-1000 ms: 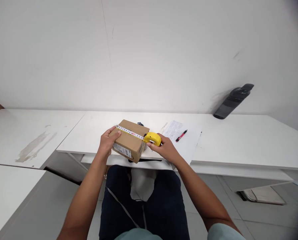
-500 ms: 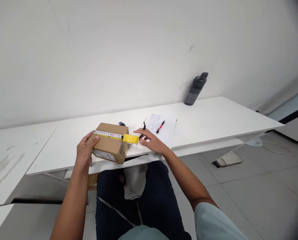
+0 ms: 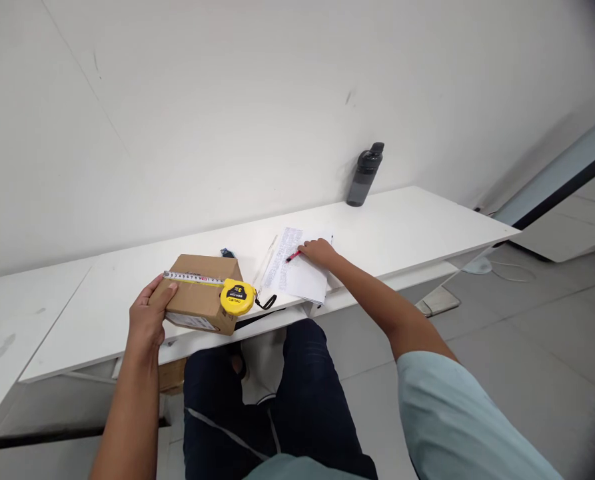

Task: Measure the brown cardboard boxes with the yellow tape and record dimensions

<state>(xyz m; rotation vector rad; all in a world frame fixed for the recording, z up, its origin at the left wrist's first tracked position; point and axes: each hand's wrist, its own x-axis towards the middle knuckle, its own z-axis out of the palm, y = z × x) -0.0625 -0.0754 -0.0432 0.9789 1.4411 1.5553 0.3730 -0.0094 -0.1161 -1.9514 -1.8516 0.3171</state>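
My left hand [image 3: 150,310] grips the left end of a brown cardboard box [image 3: 200,303], its thumb on top near the tape's end. Across the box top lies the white blade of a yellow tape measure [image 3: 238,297], whose case rests at the box's right edge with a black wrist strap [image 3: 266,302] hanging off it. Over the papers, my right hand [image 3: 319,253] has its fingers closed on a red and black pen [image 3: 294,256]. Beneath it are a sheet covered in writing [image 3: 280,260] and a blank white sheet [image 3: 304,283].
The white desk [image 3: 392,230] runs along the wall. A dark grey bottle [image 3: 364,177] stands at the back right. Behind the box lies a small dark object [image 3: 227,253]. Under the desk sits another cardboard box [image 3: 172,377].
My right hand has moved from beside the tape measure to the papers and taken hold of the pen. The tape case has tipped to show its label. The view has shifted right.
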